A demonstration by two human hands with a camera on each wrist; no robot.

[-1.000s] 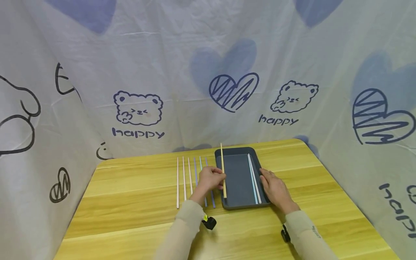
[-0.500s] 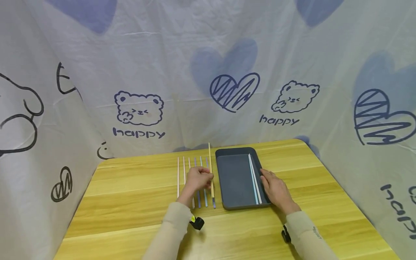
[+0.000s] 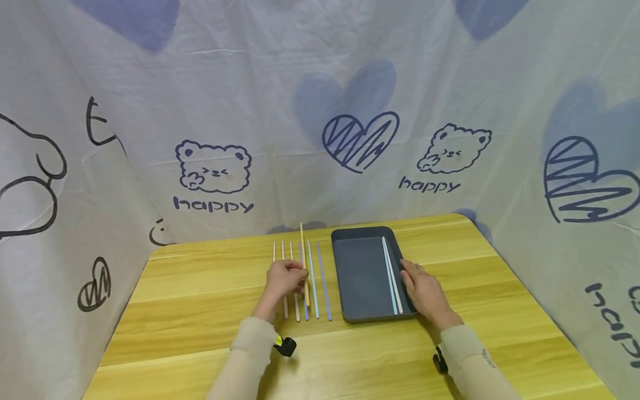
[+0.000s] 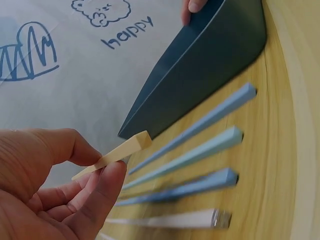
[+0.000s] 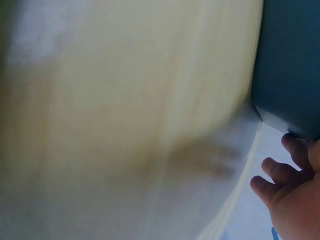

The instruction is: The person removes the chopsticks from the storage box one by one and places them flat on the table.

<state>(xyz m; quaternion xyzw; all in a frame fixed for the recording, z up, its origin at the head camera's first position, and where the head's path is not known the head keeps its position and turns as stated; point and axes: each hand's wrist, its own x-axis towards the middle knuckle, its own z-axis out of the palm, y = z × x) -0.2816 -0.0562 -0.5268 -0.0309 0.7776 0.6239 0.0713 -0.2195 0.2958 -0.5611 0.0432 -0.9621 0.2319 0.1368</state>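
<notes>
Yellow chopstick (image 3: 303, 253): pinched by left hand (image 3: 285, 278), long axis along chopstick row (image 3: 323, 280)
Tray (image 3: 362, 280): to its right
Right hand (image 3: 425, 288): relaxed on tray's rim

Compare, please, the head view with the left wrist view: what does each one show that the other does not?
Only the head view: the light blue chopstick and white chopstick lying in the tray, plus the left sleeve and right sleeve.

Only the left wrist view: a silvery band near the end of a pale chopstick.

Both: the left hand pinching a yellow chopstick, the tray, the right hand at its rim (just fingertips in the wrist view), periwinkle chopsticks on the table, and the cloth lettered "happy".
</notes>
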